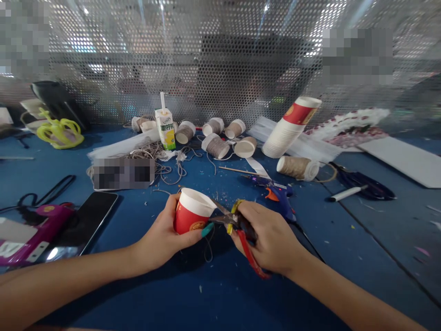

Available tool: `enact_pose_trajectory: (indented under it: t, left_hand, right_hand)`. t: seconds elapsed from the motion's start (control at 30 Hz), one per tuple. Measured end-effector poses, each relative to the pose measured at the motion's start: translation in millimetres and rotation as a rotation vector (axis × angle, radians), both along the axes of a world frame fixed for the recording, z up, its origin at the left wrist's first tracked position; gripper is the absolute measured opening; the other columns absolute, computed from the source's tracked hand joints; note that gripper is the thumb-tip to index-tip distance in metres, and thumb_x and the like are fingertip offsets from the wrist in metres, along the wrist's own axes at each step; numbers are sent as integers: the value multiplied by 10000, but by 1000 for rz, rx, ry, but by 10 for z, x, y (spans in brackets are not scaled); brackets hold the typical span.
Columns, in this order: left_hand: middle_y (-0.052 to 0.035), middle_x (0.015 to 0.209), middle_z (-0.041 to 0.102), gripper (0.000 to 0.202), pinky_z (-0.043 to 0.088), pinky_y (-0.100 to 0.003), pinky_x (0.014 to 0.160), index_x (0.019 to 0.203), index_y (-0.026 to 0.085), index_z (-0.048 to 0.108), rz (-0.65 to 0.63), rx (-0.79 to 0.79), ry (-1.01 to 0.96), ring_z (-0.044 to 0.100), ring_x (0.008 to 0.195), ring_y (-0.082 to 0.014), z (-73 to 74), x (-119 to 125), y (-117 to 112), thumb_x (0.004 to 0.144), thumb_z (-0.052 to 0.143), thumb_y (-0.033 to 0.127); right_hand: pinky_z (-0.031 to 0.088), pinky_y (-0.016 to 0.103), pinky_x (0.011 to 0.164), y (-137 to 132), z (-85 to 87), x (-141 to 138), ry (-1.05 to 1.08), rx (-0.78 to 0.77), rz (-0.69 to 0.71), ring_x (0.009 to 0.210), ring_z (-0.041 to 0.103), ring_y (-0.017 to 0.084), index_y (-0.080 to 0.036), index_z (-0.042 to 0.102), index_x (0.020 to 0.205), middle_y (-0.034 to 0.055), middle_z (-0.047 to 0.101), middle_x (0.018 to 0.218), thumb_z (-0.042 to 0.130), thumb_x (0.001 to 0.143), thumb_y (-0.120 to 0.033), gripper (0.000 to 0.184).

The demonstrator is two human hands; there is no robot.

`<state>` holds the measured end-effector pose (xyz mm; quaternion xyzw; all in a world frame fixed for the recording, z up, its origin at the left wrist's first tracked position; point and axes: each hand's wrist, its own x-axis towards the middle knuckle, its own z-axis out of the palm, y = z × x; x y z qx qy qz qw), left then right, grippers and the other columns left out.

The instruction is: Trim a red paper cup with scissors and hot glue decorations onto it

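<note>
My left hand (161, 234) is wrapped round a red and white paper cup (193, 214), its white mouth tilted up and the thumb pressed on the near side. In my right hand (272, 234) is a pair of scissors (250, 250) with red and dark handles and some yellow near the pivot. The scissor blades are apart and meet the cup's right side at the rim, where the rim is drawn to a point. Just beyond my right hand lies a blue glue gun (280, 195), partly hidden by it.
Several twine-wrapped cups (216, 146) stand behind, near a drink carton (165, 128) with a straw. A leaning stack of paper cups (284, 133) is at back right. A phone (89, 220) and a purple power strip (44, 230) lie left; a white marker (347, 193) lies right.
</note>
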<state>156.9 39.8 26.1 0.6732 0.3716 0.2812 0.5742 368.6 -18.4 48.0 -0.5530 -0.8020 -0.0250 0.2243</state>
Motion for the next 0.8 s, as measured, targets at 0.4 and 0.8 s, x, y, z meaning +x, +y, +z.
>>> enact_pose_trajectory:
  t: [0.4,0.8]
  left_hand:
    - [-41,1021,565,529,454,-293,801,1106,195,352,-52,0,25,549,874,-159,69,20,-25,692,665,292]
    - [-14,974,508,488,447,-278,774,1081,204,352,-81,88,85,524,833,-144,37,-2,-39,690,641,249]
  right_hand:
    - [403,280,561,-13,-31,-8,-140,-9,-64,671,520,191,-149,548,805,84,579,737,490,752,-299,169]
    - [337,231,486,-46,-81,11,-168,-13,-2,546,496,136,-175,500,674,33,551,626,517,733,-242,91]
